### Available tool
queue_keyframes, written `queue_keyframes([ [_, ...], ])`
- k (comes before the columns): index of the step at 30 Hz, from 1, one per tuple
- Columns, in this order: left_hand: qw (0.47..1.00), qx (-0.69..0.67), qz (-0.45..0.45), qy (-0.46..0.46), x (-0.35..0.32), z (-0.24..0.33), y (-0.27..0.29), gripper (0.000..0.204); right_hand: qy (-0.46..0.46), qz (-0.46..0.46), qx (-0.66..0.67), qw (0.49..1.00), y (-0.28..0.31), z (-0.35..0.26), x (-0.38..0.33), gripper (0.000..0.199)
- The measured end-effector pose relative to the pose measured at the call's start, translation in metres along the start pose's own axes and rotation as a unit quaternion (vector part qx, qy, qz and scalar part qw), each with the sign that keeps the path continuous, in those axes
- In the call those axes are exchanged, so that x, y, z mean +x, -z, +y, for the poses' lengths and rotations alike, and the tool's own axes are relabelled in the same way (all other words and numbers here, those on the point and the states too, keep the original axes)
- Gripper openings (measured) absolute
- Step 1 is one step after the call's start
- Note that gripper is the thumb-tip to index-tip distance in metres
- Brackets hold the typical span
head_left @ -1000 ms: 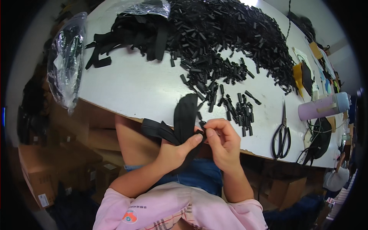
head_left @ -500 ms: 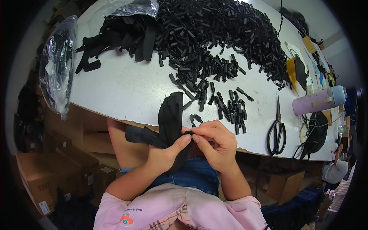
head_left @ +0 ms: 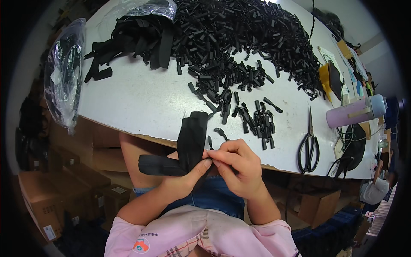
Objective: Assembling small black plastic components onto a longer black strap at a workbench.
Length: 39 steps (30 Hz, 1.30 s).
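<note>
Nearest, at the lower middle of the frame, the two hands are close together and both pinch one black fabric strip (head_left: 192, 141). The left hand (head_left: 182, 182) holds it between thumb and fingers from below, and the right hand (head_left: 237, 167) closes its fingertips on the strip's right edge, just beside the left thumb. The strip is folded: one part runs up toward the table edge, so its long axis there is nearly vertical, and the other part goes out to the left, almost level. What the right fingertips hold on the edge is too small to make out; the fold itself is hidden behind the fingers.

Just above the hands, on the white table (head_left: 141, 103), lies one small black curved piece (head_left: 221, 132), and beside it a loose group of short black plastic pieces (head_left: 257, 122). They are too many to count. To the right, one pair of black scissors (head_left: 309, 145) lies with its points toward the top of the frame, and one lilac bottle (head_left: 355, 112) lies on its side.

Farther, the big heap of black pieces (head_left: 239, 38) fills the upper middle. At upper left is a bundle of black straps (head_left: 132, 40), and one clear plastic bag (head_left: 64, 73) hangs over the left table edge; its contents are hard to see.
</note>
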<state>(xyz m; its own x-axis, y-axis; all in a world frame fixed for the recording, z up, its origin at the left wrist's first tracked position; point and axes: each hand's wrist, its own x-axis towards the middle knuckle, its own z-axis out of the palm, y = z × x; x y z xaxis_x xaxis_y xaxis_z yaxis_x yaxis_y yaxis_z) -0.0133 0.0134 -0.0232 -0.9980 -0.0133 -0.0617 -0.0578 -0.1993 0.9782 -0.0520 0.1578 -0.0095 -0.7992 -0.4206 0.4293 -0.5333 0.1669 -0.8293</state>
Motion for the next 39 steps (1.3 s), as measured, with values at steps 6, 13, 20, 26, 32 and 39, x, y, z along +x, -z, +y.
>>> queue_keyframes([
  [6, 0.998, 0.057, -0.010, 0.008, 0.000, 0.013, 0.002, 0.009, 0.079, -0.031, -0.144, 0.986, -0.003, -0.009, 0.001, 0.038],
  [13, 0.999, -0.029, 0.035, 0.006, -0.007, 0.002, 0.004, 0.015, 0.073, 0.029, -0.106, 0.991, -0.014, -0.006, -0.002, 0.036],
  [20, 1.000, -0.017, 0.011, 0.006, -0.008, 0.012, 0.005, 0.019, -0.115, 0.120, 0.156, 0.974, -0.026, -0.006, -0.015, 0.024],
  [26, 0.999, -0.027, 0.010, -0.046, -0.008, 0.010, 0.004, 0.019, -0.171, 0.089, 0.237, 0.952, -0.026, -0.007, -0.017, 0.010],
  [32, 0.996, -0.060, -0.017, 0.059, -0.010, 0.018, 0.011, 0.019, -0.270, 0.026, 0.485, 0.832, -0.014, 0.000, -0.014, 0.005],
  [39, 0.995, -0.065, -0.014, 0.070, -0.007, 0.020, 0.005, 0.019, -0.320, -0.022, 0.505, 0.801, -0.011, -0.001, -0.011, 0.004],
])
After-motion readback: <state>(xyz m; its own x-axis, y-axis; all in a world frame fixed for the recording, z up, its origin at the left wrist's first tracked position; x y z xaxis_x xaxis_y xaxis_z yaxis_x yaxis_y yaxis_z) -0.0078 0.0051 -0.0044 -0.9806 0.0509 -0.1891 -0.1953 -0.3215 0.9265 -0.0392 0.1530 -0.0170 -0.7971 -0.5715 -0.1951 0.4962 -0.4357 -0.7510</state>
